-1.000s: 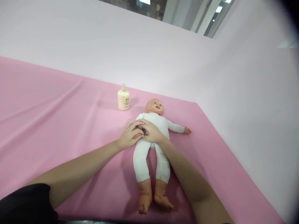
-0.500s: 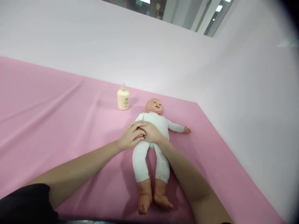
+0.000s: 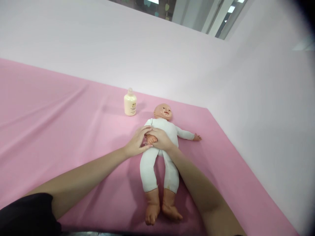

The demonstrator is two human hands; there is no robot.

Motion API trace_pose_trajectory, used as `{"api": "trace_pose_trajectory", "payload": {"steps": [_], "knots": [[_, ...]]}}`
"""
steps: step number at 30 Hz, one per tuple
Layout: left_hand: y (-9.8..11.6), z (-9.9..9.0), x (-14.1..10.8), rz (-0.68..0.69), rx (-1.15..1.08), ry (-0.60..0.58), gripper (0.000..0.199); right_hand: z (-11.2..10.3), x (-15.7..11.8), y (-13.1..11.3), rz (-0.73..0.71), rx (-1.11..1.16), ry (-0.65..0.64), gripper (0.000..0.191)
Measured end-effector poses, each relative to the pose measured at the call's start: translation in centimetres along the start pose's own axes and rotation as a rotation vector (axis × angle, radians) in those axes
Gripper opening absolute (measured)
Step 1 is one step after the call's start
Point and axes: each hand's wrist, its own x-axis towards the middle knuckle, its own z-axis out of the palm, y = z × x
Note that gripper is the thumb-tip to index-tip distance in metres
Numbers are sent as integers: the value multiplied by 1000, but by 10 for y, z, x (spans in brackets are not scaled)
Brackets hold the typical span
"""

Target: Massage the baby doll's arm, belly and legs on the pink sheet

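A baby doll (image 3: 163, 127) in a white suit lies on its back on the pink cloth, its head away from me. The doll's small hand (image 3: 151, 139) shows between my two hands, over its belly. My left hand (image 3: 137, 141) is at its left side in view, thumb and fingers apart, the fingertips touching the doll's hand area and my other hand. My right hand (image 3: 161, 139) lies across the belly, its fingers around the doll's hand from behind; part of them is hidden.
A cream-coloured pump bottle (image 3: 130, 104) stands on the pink cloth (image 3: 61, 124), left of the doll's head. White walls (image 3: 110, 49) rise behind and to the right. The doll's other arm (image 3: 185, 133) stretches out to the right.
My left hand's fingers have lifted and spread from over the doll's hand, which now shows more fully. My right hand has barely moved.
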Motion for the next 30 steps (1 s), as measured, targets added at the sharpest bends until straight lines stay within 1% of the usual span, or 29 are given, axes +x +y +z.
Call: {"api": "trace_pose_trajectory", "payload": {"steps": [4, 7, 13, 16, 19, 23, 30], "knots": [[-3, 1, -1, -52, -85, -9, 76, -1, 0, -5, 36, -42, -9, 24], [-6, 2, -2, -63, -122, -21, 81, -2, 1, -8, 49, -50, -6, 26], [-6, 3, -1, -79, -127, -19, 82, -1, 0, -4, 21, -28, -4, 35], [-8, 3, -2, -83, -113, -5, 78, -1, -1, -2, 27, -31, -24, 34], [-13, 4, -3, -80, -109, 8, 68, -3, -1, -4, 50, -30, -59, 36], [-19, 5, -2, -77, -117, 45, 57, -6, 1, -9, 14, -41, -95, 41], [-18, 5, 0, -144, -97, 34, 53, -6, 1, -12, -22, -65, -107, 41]]}}
